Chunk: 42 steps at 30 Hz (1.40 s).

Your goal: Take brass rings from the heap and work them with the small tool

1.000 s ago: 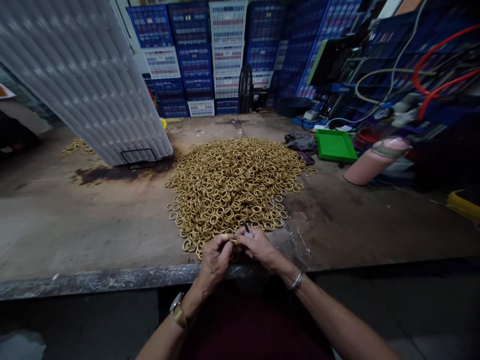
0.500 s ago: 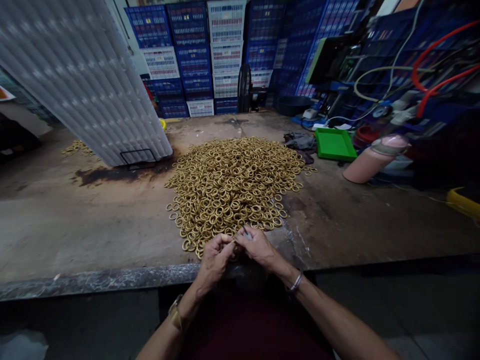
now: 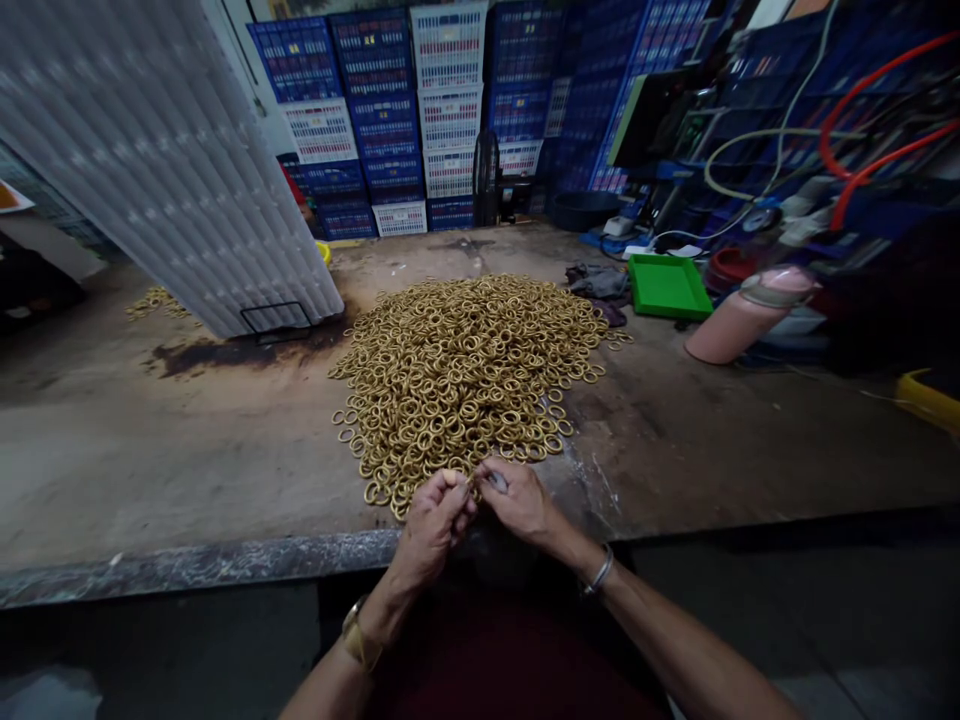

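A wide heap of brass-coloured rings (image 3: 465, 370) lies on the worktable, and both hands meet at its near edge. The thumb and fingers of my left hand (image 3: 431, 520) are pinched together on what looks like one brass-coloured ring, mostly hidden by the fingertips. Close beside it, my right hand (image 3: 519, 500) is closed around a small grey tool (image 3: 497, 482), whose kind I cannot make out; its front end points at the left fingertips. Loose rings lie just beyond the knuckles.
Stacked translucent corrugated trays (image 3: 180, 170) lean at the left by a black wire stand (image 3: 276, 322). To the right are a green tray (image 3: 669, 285), a dark cloth (image 3: 598, 282) and a pink bottle (image 3: 750, 318). Blue and white crates (image 3: 450, 120) rise behind the worktable (image 3: 187, 450).
My right hand has turned slightly and dropped a little, showing more of the grey tool. My left hand keeps its pinch in nearly the same place. The heap looks unchanged.
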Motion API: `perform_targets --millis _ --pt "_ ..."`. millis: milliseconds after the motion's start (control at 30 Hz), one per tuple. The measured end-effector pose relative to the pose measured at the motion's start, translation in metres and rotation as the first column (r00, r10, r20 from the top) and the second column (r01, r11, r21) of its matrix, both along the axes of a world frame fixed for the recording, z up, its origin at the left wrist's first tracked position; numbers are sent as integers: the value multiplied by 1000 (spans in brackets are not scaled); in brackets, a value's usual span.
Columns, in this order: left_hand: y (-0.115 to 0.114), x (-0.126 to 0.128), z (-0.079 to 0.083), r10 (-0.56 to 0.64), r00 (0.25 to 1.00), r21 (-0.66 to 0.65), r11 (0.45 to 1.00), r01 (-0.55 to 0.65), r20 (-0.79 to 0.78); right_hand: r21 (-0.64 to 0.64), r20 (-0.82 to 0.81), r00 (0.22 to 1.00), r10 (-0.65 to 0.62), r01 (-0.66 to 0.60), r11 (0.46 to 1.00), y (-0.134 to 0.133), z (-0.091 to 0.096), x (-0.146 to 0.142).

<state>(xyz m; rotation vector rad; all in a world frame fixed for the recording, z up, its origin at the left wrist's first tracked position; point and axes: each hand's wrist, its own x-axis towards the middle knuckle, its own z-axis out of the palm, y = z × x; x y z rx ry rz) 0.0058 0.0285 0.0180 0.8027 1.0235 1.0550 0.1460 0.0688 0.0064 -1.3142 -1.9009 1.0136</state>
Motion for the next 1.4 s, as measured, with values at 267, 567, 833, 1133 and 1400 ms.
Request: perform_targets --millis 267,567,833,1133,1400 --pt "0 3 1 1 999 33 999 0 -48 115 230 966 121 -150 982 -9 -5 3" --pt "-10 1 5 -20 998 65 998 24 -54 127 386 921 51 -107 986 -1 -7 8" --pt "-12 0 13 6 965 -95 995 19 262 267 396 883 -251 151 952 28 -4 23" --pt "-9 -13 2 144 898 -225 973 -52 416 306 471 854 -219 75 949 38 -16 7" --pt "-5 -12 -4 183 884 -241 967 -83 430 201 261 936 -236 187 962 42 -14 9"
